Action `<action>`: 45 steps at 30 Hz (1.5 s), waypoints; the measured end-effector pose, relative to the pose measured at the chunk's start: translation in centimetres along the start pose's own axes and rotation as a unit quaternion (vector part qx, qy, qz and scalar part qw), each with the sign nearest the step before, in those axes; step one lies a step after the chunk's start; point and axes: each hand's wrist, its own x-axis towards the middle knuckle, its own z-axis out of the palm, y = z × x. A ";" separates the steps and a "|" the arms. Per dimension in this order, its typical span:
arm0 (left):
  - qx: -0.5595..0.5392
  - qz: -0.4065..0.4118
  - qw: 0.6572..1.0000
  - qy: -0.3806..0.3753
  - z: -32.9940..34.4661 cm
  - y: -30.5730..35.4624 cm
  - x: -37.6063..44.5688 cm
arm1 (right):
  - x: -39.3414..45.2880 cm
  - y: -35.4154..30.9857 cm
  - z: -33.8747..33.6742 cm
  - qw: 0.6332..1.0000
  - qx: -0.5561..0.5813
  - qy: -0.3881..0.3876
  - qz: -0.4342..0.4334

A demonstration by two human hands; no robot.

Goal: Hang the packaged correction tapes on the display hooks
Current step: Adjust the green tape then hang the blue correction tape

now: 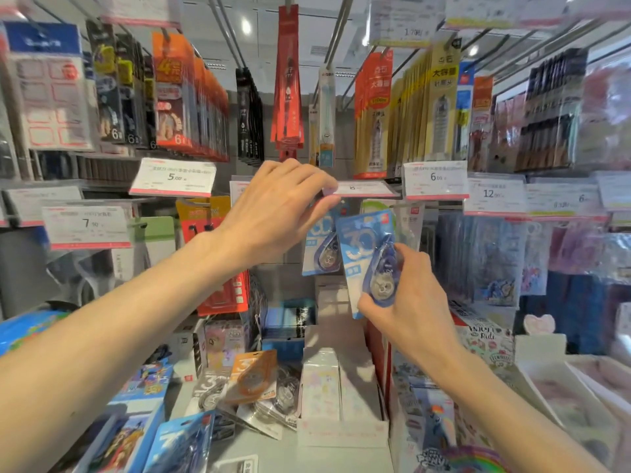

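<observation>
Head-camera footage is filled by a stationery display, and a blue packaged correction tape (367,257) is gripped by the right hand (408,295), closed around its lower part where the dispenser bulges, so that the top of the card is left free for the hook; the pack is tilted, its upper edge leaned toward the price-tag strip (362,189), just below it. The left hand (273,209) is raised to that strip, with the fingers (324,194) curled over its near end, apparently so that the tag is lifted or steadied and the hook behind it is exposed; whether anything is actually pinched there cannot be told. A second blue pack (322,247) is already hung just behind the held one, partly hidden by it. The hook itself is not clearly seen. On the desk (259,448) below, more packs are left waiting, among them an orange correction tape (254,375) lying on grey ones. The step in hand is judged to be the threading of the hang-hole onto the hook, with several packs yet to be hung
</observation>
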 end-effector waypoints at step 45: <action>-0.006 0.008 1.000 -0.018 -0.5 0.0 -0.7 | 4.3 -2.3 6.7 0.987 -0.133 -0.060 0.071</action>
